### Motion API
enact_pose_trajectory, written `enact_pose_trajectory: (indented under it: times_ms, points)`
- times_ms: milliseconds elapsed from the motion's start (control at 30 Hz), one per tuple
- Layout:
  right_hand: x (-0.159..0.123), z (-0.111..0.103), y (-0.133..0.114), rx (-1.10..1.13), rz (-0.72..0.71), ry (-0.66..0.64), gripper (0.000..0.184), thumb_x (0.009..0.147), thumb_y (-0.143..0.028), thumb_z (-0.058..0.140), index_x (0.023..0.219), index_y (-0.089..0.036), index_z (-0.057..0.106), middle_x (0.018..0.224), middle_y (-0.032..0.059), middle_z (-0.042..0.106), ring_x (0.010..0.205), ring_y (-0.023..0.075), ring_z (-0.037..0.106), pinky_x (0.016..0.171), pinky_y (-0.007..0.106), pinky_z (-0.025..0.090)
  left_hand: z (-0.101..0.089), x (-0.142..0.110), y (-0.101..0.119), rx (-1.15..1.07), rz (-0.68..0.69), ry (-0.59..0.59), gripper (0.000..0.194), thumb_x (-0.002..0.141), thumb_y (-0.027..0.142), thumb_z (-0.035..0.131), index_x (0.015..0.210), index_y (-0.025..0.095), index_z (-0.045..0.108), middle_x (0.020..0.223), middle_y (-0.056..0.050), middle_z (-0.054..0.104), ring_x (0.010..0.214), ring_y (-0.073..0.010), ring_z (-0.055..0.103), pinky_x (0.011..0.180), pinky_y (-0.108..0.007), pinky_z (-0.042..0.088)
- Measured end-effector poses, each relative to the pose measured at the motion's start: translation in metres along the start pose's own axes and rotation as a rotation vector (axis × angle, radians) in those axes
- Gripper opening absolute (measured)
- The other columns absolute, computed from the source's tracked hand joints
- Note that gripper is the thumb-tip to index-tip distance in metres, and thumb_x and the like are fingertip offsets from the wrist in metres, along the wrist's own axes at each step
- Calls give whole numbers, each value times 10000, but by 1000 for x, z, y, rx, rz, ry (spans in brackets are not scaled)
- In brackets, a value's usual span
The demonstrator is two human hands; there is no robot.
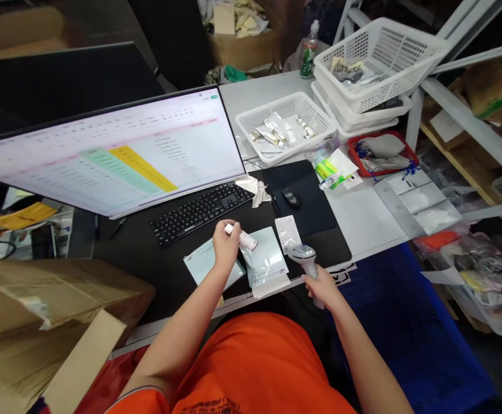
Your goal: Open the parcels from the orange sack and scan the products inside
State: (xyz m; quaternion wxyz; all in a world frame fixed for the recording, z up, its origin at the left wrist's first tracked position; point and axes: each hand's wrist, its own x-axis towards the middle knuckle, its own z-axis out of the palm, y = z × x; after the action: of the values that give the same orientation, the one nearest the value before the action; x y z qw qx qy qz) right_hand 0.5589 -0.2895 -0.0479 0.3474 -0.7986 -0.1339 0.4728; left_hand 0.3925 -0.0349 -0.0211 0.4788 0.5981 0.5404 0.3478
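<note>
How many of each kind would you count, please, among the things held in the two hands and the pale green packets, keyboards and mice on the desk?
Small bottle, in the left hand: 1
Handheld scanner, in the right hand: 1
Pale green packets: 2
Keyboard: 1
Mouse: 1
Total: 6
</note>
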Motion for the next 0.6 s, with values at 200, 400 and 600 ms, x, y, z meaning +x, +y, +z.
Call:
enact_pose_trajectory:
  times_ms: [200,400,600]
  points:
    - [25,12,-3,-127,29,-62,177,763,-241,602,927,-190,560,534,-78,544,377,131,533,397,243,414,-22,-20,-17,-29,-173,79,254,803,432,652,891,199,599,712,6,608,632,-158,568,554,-255,465]
    - [-6,5,-19,-124,-35,-37,309,783,-439,624,963,-207,529,563,-74,551,421,131,551,442,256,452,-19,-24,-23,-105,-244,37,273,800,457,648,864,197,594,682,15,590,577,-158,572,480,-254,465]
    - [-64,14,-48,22,-130,-288,458,763,-567,680,997,-192,559,554,-64,557,432,133,549,427,253,431,-17,-25,-24,-113,-209,-32,279,743,409,721,886,192,621,681,22,603,589,-151,579,544,-256,462]
